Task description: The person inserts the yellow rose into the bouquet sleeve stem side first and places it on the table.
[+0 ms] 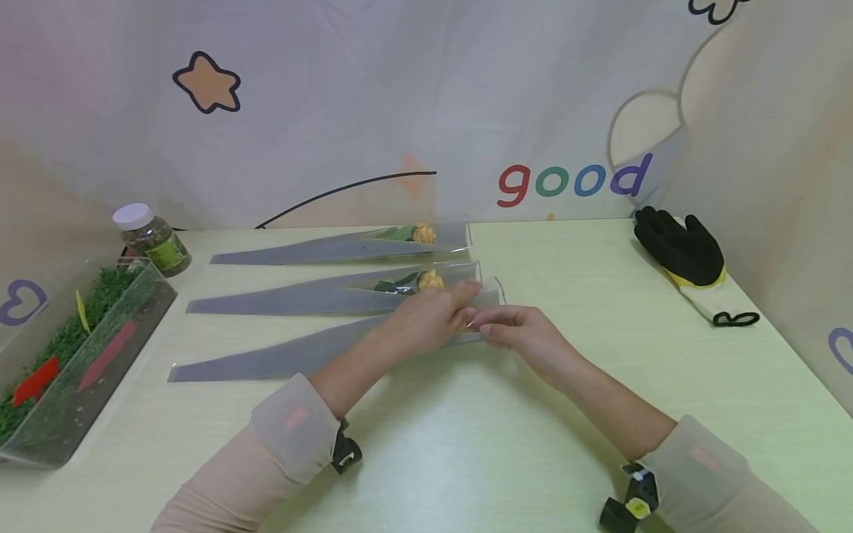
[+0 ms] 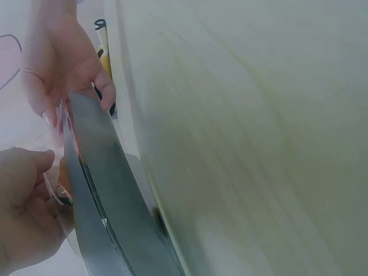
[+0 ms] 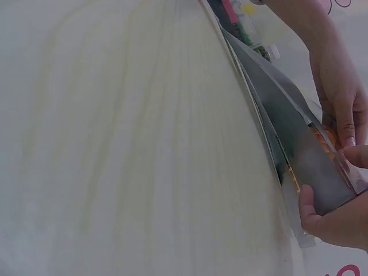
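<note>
Three clear-and-grey flower sleeves lie side by side with their narrow ends to the left. The far sleeve and the middle sleeve each show a yellow rose near the wide end. At the wide mouth of the nearest sleeve, my left hand pinches the film from the far side, its fingertips partly hidden. My right hand grips the same mouth from the right, with thumb and fingers on the edge. Orange-yellow petals show inside that sleeve, mostly covered.
A clear planter box with artificial grass stands at the left. Behind it is a jar with a white lid. A black and white work glove lies at the right. A printed cloth hangs behind the table.
</note>
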`<state>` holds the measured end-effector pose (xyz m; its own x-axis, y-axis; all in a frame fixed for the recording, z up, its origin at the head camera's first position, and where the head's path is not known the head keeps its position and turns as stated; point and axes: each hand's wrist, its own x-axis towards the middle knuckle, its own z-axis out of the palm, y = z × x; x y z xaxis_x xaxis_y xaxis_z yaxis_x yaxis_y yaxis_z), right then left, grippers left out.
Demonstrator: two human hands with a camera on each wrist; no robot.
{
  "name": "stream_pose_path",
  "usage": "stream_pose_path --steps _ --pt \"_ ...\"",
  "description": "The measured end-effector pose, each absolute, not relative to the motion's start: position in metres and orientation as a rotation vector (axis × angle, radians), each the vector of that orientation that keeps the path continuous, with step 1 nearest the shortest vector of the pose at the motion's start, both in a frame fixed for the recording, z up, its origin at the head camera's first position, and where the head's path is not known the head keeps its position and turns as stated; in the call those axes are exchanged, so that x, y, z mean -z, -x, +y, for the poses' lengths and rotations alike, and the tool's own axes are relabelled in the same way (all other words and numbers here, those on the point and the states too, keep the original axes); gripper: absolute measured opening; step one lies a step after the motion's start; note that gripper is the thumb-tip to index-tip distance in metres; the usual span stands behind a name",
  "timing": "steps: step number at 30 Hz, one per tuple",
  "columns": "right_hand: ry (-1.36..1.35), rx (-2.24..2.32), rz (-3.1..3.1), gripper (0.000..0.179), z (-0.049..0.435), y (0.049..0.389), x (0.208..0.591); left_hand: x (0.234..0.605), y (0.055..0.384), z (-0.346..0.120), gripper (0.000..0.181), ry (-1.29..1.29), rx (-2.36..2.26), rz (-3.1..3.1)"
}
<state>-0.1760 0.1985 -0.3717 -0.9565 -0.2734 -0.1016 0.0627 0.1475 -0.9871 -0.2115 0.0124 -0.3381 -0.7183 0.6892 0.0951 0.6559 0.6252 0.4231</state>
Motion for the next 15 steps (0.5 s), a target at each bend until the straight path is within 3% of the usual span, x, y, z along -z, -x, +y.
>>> stream_pose_path --steps 15 --pt "0.266 1.912 2.062 0.022 0.1958 0.1753 0.3741 0.3387 0.2093 0.0125 0.042 -1.139 -0.661 2.767"
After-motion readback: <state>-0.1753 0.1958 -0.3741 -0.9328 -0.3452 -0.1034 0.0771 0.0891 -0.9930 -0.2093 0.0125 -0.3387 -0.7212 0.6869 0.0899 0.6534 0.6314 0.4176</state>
